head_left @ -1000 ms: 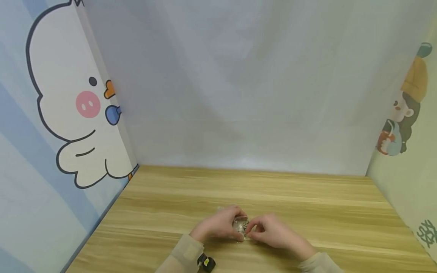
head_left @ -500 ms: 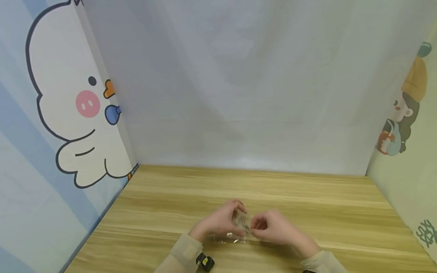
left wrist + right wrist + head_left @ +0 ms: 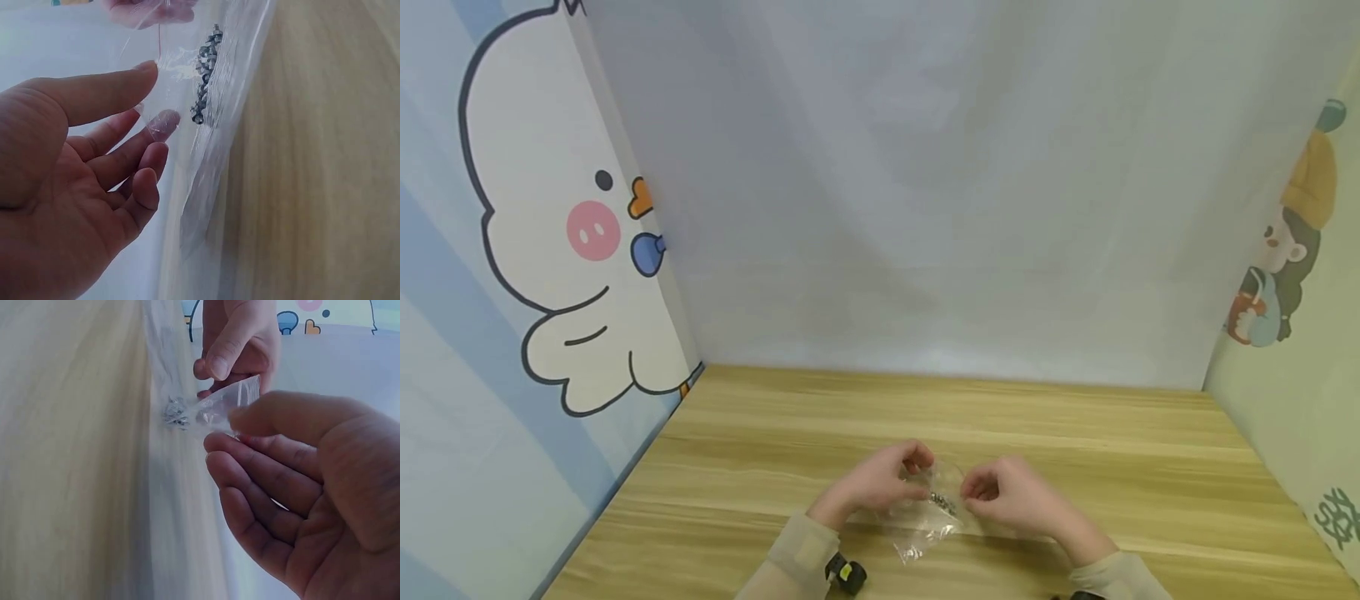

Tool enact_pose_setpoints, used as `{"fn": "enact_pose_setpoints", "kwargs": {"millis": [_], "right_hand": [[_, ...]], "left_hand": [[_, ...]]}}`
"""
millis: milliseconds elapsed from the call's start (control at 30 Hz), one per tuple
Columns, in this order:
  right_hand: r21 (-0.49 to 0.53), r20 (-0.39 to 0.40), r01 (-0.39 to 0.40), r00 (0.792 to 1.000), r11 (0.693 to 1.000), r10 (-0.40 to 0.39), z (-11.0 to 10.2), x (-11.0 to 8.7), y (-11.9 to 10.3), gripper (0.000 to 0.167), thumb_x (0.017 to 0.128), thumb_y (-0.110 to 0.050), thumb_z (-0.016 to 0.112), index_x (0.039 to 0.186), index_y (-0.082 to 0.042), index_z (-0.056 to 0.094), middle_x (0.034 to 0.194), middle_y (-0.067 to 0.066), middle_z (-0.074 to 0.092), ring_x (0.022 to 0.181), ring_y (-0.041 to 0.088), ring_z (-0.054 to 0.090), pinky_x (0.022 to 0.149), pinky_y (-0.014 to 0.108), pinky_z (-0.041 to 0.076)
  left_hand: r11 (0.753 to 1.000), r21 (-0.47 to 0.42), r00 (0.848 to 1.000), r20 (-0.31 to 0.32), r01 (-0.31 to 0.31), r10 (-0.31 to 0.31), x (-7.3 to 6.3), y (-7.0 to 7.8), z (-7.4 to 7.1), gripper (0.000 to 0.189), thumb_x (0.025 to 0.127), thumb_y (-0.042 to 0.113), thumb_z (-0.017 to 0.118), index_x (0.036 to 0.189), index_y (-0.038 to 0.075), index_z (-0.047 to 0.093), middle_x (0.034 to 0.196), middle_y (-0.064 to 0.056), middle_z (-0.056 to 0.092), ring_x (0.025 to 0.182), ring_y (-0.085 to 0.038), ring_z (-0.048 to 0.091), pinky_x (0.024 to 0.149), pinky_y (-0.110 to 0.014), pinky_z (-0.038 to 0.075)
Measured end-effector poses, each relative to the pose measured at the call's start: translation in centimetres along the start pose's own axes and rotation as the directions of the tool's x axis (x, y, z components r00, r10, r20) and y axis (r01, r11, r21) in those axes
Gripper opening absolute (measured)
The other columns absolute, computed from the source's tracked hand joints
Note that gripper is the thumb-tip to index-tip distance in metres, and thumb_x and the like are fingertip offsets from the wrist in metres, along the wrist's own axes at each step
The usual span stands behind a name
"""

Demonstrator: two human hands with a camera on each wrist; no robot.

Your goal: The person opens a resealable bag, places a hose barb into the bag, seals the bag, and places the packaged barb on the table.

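Between both hands hangs a clear zip-lock plastic bag (image 3: 917, 533), its crinkled lower part trailing close over the table. A cluster of small metal screws (image 3: 206, 75) lies inside it. My left hand (image 3: 880, 482) holds the bag's left side near the top; in the left wrist view the thumb is at the film's edge and a fingertip shows through the film. My right hand (image 3: 287, 462) pinches the bag's upper edge between thumb and index finger, its other fingers loosely curled. White zip lines show along that edge in the right wrist view.
Both hands work over a wood-grain table (image 3: 760, 417). A pale grey backdrop (image 3: 925, 208) rises behind it, with cartoon-printed panels at left and right. A small black device (image 3: 848, 575) sits at the left wrist.
The bag has opened out from a gathered bundle, and its lower part now hangs toward me. My hands have drawn slightly apart, the right one moving right.
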State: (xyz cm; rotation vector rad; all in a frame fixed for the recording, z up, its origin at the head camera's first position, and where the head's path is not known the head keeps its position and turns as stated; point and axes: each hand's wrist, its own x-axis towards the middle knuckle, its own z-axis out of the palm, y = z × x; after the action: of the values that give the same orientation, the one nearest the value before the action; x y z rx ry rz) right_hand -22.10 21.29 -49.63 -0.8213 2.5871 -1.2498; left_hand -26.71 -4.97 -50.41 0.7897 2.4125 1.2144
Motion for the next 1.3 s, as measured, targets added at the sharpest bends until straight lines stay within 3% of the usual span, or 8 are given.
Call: {"fn": "enact_pose_setpoints", "kwargs": {"millis": [167, 400, 700, 900, 1067, 1300], "right_hand": [[-0.019, -0.016, -0.010, 1.000, 1.000, 0.010, -1.0, -0.1, 0.3, 0.006, 0.094, -0.006, 0.076, 0.099, -0.008, 0.078, 0.091, -0.003, 0.077, 0.083, 0.007, 0.070, 0.078, 0.028, 0.059], [-0.025, -0.046, -0.036, 0.998, 0.999, 0.035, -2.2, -0.3, 0.7, 0.007, 0.094, -0.007, 0.076, 0.101, -0.009, 0.077, 0.094, -0.002, 0.076, 0.087, 0.010, 0.071, 0.081, 0.029, 0.059], [0.038, -0.114, -0.071, 0.991, 0.997, 0.075, -3.2, -0.5, 0.9, 0.018, 0.097, -0.010, 0.077, 0.113, -0.004, 0.071, 0.097, 0.002, 0.077, 0.089, 0.016, 0.073, 0.080, 0.030, 0.060], [0.082, -0.159, -0.100, 0.981, 0.992, 0.112, -3.9, -0.8, 0.7, 0.033, 0.101, -0.017, 0.075, 0.128, 0.000, 0.068, 0.101, 0.004, 0.077, 0.091, 0.019, 0.072, 0.079, 0.029, 0.059], [0.123, -0.216, -0.107, 0.967, 0.987, 0.132, -4.5, -1.1, 0.0, 0.035, 0.101, -0.020, 0.075, 0.130, 0.000, 0.070, 0.105, 0.007, 0.077, 0.094, 0.023, 0.071, 0.081, 0.029, 0.058], [0.203, -0.267, -0.171, 0.938, 0.964, 0.223, -5.3, -1.6, -1.4, 0.032, 0.103, -0.028, 0.073, 0.128, -0.008, 0.075, 0.112, 0.005, 0.076, 0.098, 0.022, 0.070, 0.082, 0.033, 0.058]], "left_hand": [[0.999, -0.036, 1.000, -0.021, -0.011, 0.011, 0.2, -0.1, -0.1, 0.028, 0.094, 0.019, 0.082, 0.119, 0.012, 0.070, 0.105, 0.006, 0.070, 0.099, -0.012, 0.065, 0.092, -0.031, 0.055], [0.998, -0.066, 0.998, -0.051, 0.026, -0.029, 0.5, 0.1, 0.1, 0.020, 0.097, 0.024, 0.080, 0.112, 0.013, 0.075, 0.099, 0.006, 0.072, 0.094, -0.011, 0.067, 0.089, -0.032, 0.057], [0.993, -0.114, 0.998, -0.059, 0.002, -0.008, 1.0, 0.9, 0.3, 0.013, 0.101, 0.026, 0.075, 0.107, 0.015, 0.077, 0.092, 0.008, 0.075, 0.088, -0.014, 0.068, 0.080, -0.030, 0.056], [0.983, -0.177, 0.994, -0.101, -0.053, 0.035, 1.0, 1.6, -0.1, 0.020, 0.106, 0.029, 0.068, 0.109, 0.011, 0.076, 0.090, 0.003, 0.077, 0.088, -0.026, 0.071, 0.080, -0.041, 0.059], [0.973, -0.209, 0.987, -0.147, -0.101, 0.071, 1.1, 2.3, -0.4, 0.020, 0.107, 0.026, 0.067, 0.112, 0.008, 0.074, 0.088, 0.000, 0.077, 0.090, -0.037, 0.072, 0.083, -0.051, 0.061], [0.966, -0.164, 0.963, -0.216, -0.200, 0.163, 0.7, 3.5, -1.2, 0.019, 0.109, 0.028, 0.065, 0.113, 0.011, 0.074, 0.088, 0.004, 0.078, 0.085, -0.026, 0.073, 0.076, -0.036, 0.060]]}}
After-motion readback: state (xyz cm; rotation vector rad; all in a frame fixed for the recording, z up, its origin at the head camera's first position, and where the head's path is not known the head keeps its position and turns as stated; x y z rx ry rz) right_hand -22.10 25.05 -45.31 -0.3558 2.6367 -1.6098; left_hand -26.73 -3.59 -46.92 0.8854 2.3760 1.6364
